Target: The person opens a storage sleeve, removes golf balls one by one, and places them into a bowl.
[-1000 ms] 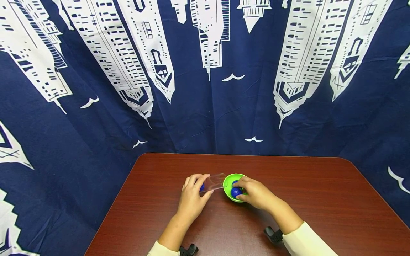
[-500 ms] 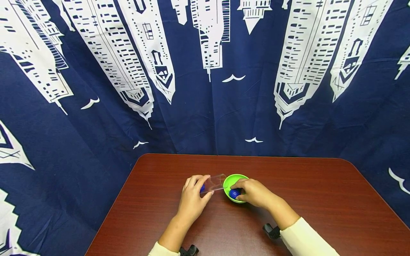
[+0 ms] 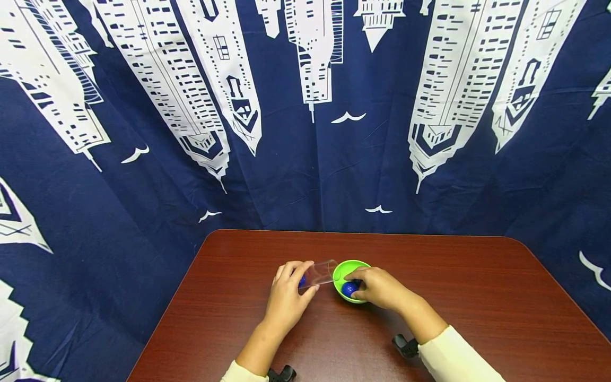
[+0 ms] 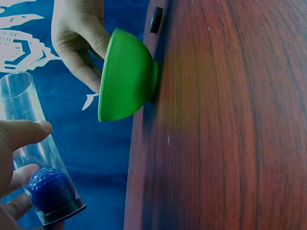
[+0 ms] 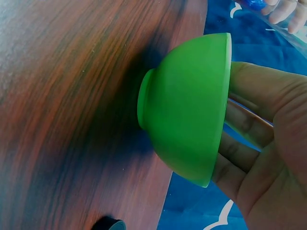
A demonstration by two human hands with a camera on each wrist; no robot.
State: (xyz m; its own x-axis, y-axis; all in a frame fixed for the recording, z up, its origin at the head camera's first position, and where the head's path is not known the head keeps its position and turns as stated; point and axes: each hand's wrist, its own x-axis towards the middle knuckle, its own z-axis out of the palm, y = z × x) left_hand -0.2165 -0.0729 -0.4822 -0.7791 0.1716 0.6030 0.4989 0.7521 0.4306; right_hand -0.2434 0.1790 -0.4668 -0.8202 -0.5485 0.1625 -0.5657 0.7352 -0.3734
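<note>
My left hand (image 3: 286, 294) grips a clear plastic tube (image 3: 321, 273) that lies tilted, its mouth towards the bowl. Inside the tube's capped end sits a blue golf ball (image 4: 50, 189), plain in the left wrist view. The green bowl (image 3: 350, 265) stands on the table just right of the tube. Into it reaches my right hand (image 3: 382, 286), thumb and index finger on either side of a blue golf ball (image 3: 349, 289). In the right wrist view the bowl's wall (image 5: 189, 105) hides those fingertips. Whether another ball lies under the hand, I cannot tell.
The brown wooden table (image 3: 267, 244) bears the bowl. Behind it hangs a dark blue cloth (image 3: 286, 191) printed with white buildings and birds. A black wrist device (image 3: 406, 346) sits under the right forearm, another (image 3: 282, 373) by the left.
A second blue ball, seen by the index finger one second ago, is now out of sight. My right fingers have shifted slightly around the nearer ball. The left hand and tube stay put.
</note>
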